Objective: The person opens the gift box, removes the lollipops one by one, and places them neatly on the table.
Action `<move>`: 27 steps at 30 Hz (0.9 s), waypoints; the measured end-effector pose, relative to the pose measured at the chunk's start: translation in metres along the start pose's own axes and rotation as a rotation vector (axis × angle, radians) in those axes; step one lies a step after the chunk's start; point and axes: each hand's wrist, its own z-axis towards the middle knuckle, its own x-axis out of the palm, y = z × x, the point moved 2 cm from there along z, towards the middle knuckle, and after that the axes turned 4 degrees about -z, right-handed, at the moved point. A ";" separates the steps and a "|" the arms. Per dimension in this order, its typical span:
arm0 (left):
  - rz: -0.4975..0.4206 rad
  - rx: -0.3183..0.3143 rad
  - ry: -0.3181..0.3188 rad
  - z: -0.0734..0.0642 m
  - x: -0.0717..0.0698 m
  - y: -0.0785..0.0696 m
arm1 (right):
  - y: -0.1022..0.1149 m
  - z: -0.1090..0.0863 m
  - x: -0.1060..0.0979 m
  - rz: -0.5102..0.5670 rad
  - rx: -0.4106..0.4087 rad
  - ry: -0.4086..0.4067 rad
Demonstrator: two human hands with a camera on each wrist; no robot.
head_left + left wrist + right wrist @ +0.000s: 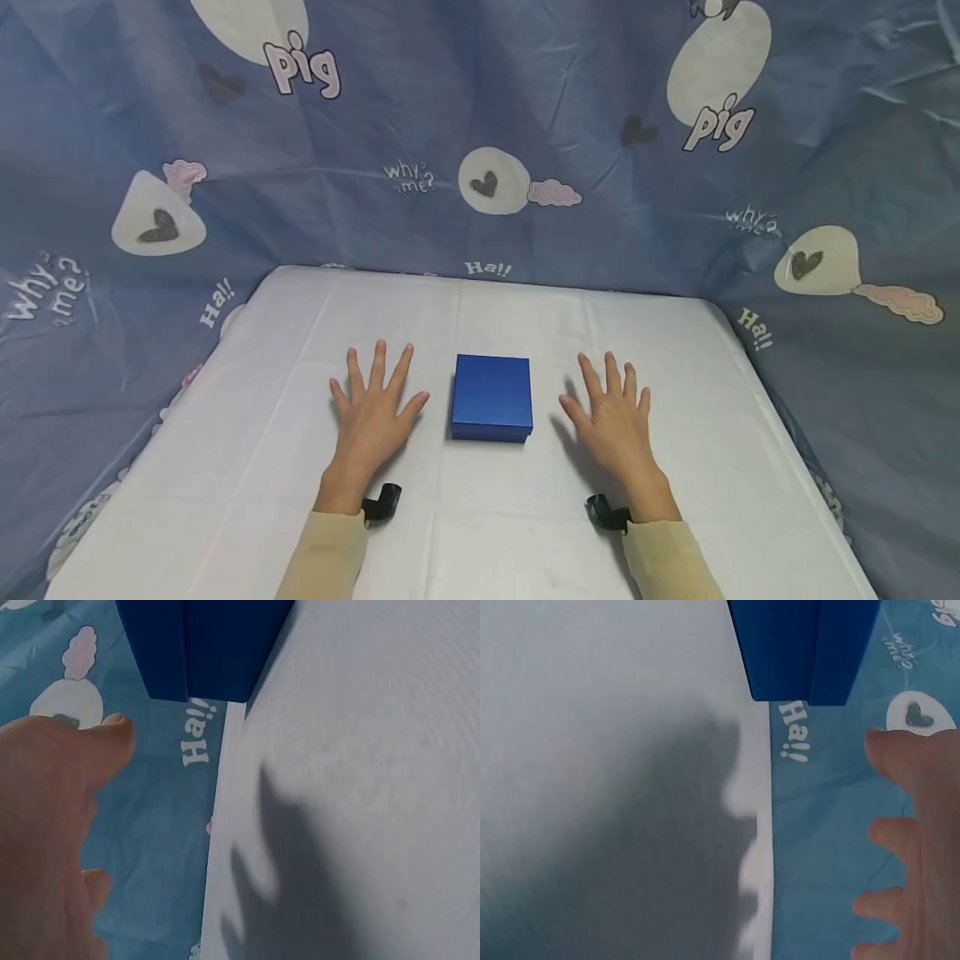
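A blue lidded box (492,395) sits closed near the middle of the white table, between my two hands. My left hand (372,423) is to its left, palm down, fingers spread and straight, holding nothing. On the other side, my right hand (617,425) hovers with its fingers extended, apart from the box and casting a shadow on the cloth. Part of the box (217,649) shows at the top of the left wrist view, beyond my thumb (109,750). The right wrist view also has the box (802,649) at its top edge. What the box contains is hidden.
A white cloth (510,533) with fold lines covers the table. Behind and along both sides hangs a blue printed curtain (360,225) that meets the table's edges. A small black wrist camera (382,503) is on the left wrist, another black camera (606,512) on the right.
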 end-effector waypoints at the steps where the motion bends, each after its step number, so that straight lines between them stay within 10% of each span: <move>1: -0.002 0.001 0.005 -0.001 0.000 -0.001 | 0.001 0.000 0.000 0.001 -0.002 0.006; 14: -0.198 0.031 0.098 0.000 -0.008 -0.018 | 0.014 0.007 -0.020 -0.021 -0.114 -0.085; 27: -0.633 -0.006 0.165 0.005 -0.017 -0.026 | 0.039 0.011 -0.026 0.180 -0.074 -0.040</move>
